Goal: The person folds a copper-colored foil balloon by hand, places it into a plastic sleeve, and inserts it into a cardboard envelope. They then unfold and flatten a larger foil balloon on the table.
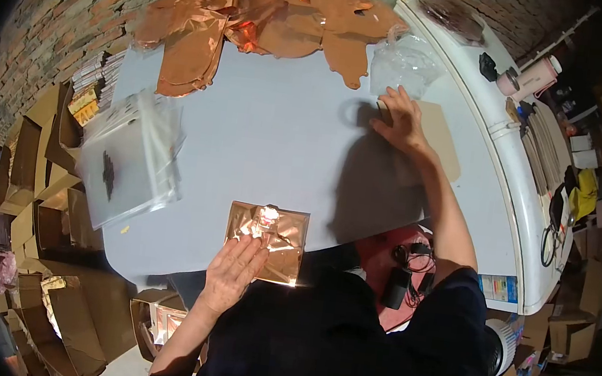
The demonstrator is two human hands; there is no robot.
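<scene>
A folded square of shiny copper-coloured foil [286,242] lies at the table's near edge. My left hand [236,270] rests flat on its lower left part, fingers stretched out side by side. Out to the far right, my right hand [403,122] is at the left edge of a tan cardboard sheet [440,138], its fingers apart and the thumb spread to the left. Just beyond those fingertips is crumpled clear plastic [408,63]. Larger flat sheets of copper-coloured foil [282,26], with rounded outlines, are heaped along the table's far edge.
Clear plastic bags [133,161] lie in a stack on the left of the pale table [248,130]. A white appliance-like panel [501,129] borders the right side. Open cardboard boxes [71,318] crowd the lower left. A black adapter with cables [398,284] sits on a red surface below.
</scene>
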